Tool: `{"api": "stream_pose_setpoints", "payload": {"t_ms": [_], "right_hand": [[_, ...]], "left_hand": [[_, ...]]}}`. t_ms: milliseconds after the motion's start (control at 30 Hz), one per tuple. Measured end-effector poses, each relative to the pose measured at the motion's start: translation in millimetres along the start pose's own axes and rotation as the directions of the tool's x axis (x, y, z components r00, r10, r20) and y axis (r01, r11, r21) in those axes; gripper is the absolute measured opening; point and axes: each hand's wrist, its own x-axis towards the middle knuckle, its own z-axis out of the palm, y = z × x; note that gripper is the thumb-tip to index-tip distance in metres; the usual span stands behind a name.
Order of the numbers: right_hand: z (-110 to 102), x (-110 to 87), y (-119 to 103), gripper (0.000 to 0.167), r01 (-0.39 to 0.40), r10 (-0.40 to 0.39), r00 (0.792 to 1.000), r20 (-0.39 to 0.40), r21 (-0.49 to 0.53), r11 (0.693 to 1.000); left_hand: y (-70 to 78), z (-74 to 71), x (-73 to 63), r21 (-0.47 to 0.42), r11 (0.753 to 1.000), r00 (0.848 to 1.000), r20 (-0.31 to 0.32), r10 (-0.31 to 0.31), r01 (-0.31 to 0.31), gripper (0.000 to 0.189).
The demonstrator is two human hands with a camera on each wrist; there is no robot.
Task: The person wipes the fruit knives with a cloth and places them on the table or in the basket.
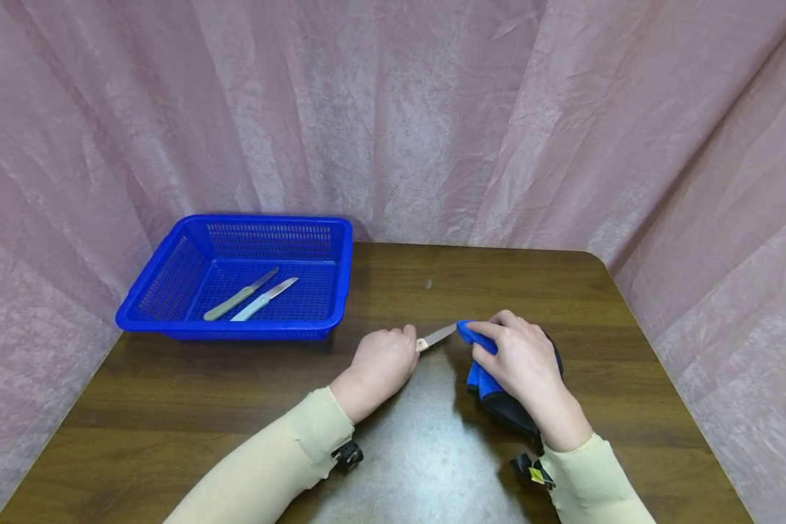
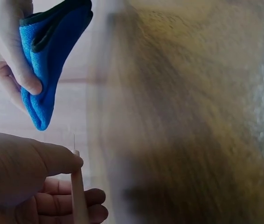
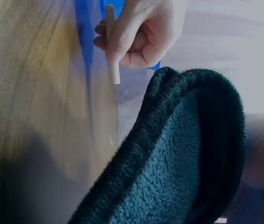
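My left hand [image 1: 381, 362] grips a small knife [image 1: 440, 335] by its pale cream handle [image 2: 78, 196], thumb along the top. The blade points right, toward a folded blue cloth [image 1: 481, 376] with dark edging. In the head view the blade tip meets the cloth's front corner. My right hand [image 1: 519, 356] pinches that cloth between thumb and fingers, and its loose folds hang below the palm. The right wrist view shows the cloth's dark edge [image 3: 169, 116] up close, with the knife handle [image 3: 115, 72] in the left hand beyond it.
A blue plastic basket [image 1: 236, 327] stands at the table's back left. Inside lie two knives, one with a greenish handle [image 1: 229, 303] and one with a light blue handle [image 1: 252, 307]. The brown wooden table [image 1: 498, 280] ends at a pink curtain [image 1: 419, 124].
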Motion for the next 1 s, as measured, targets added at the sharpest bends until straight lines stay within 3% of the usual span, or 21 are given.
{"api": "stream_pose_setpoints", "payload": {"t_ms": [233, 600, 1000], "right_hand": [[-6, 1.8, -2, 0.036, 0.003, -0.003, 1.0, -0.003, -0.001, 1.0], [-14, 5.3, -10, 0.036, 0.035, -0.034, 0.999, -0.04, 0.011, 0.999], [-20, 12.6, -21, 0.036, 0.069, -0.068, 0.996, -0.063, 0.015, 0.998]], "left_hand": [[-6.6, -9.8, -4.5, -0.007, 1.0, 0.996, -0.086, 0.012, -0.012, 0.032], [-20.4, -26.2, -16.2, -0.031, 0.999, 0.989, -0.147, 0.028, -0.033, 0.039], [-23.5, -39.4, -21.1, -0.009, 0.999, 0.981, -0.191, 0.043, -0.045, 0.04]]}}
